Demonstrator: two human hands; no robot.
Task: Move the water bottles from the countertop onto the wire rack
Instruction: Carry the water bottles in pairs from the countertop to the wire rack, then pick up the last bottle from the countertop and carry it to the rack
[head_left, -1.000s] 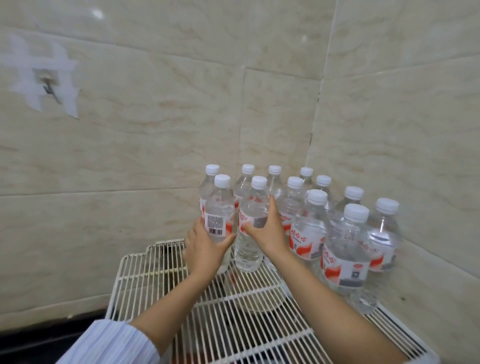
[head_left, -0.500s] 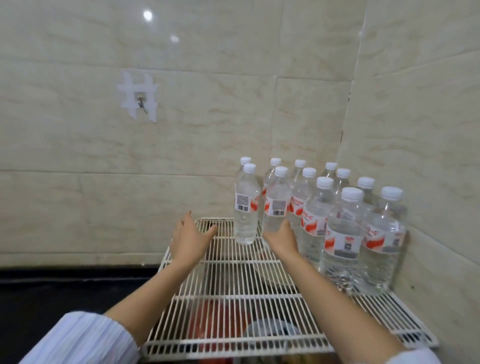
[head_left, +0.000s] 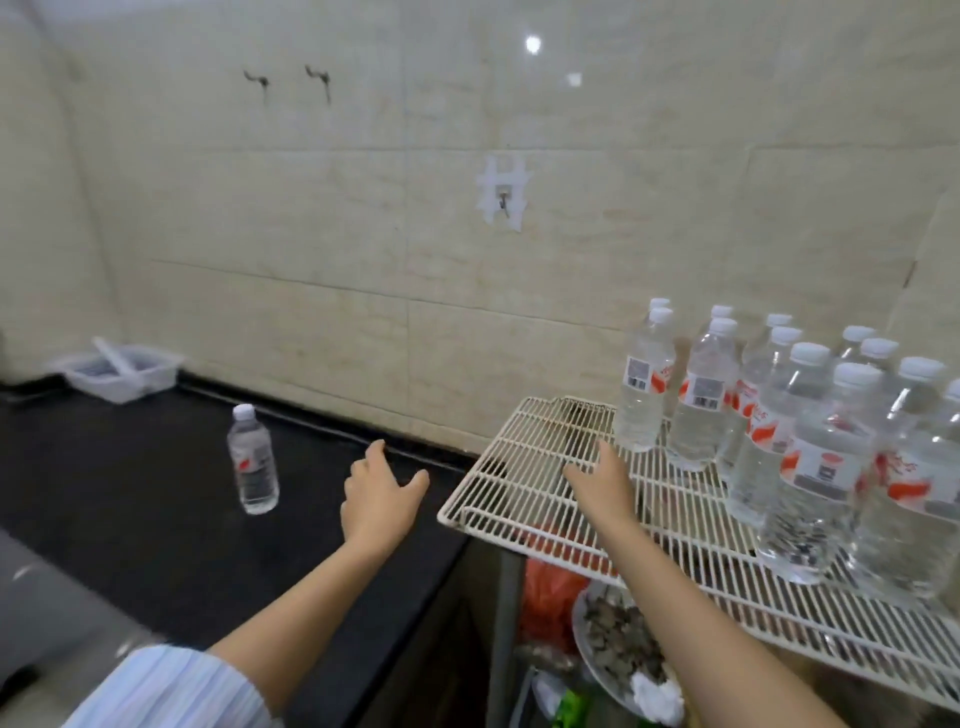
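One clear water bottle with a white cap and red label stands alone on the black countertop at the left. Several like bottles crowd the right part of the white wire rack. My left hand hovers over the countertop, open and holding nothing, a hand's width right of the lone bottle. My right hand is above the rack's bare left part, open, just short of the nearest bottle.
A white plastic basket sits at the far left against the tiled wall. Under the rack are a red bag and a plate of food. A wall hook hangs above the rack.
Both hands let go of the two bottles set on the rack and drew back. My view swung left, bringing the countertop and the lone bottle into sight; my left hand moved toward it.
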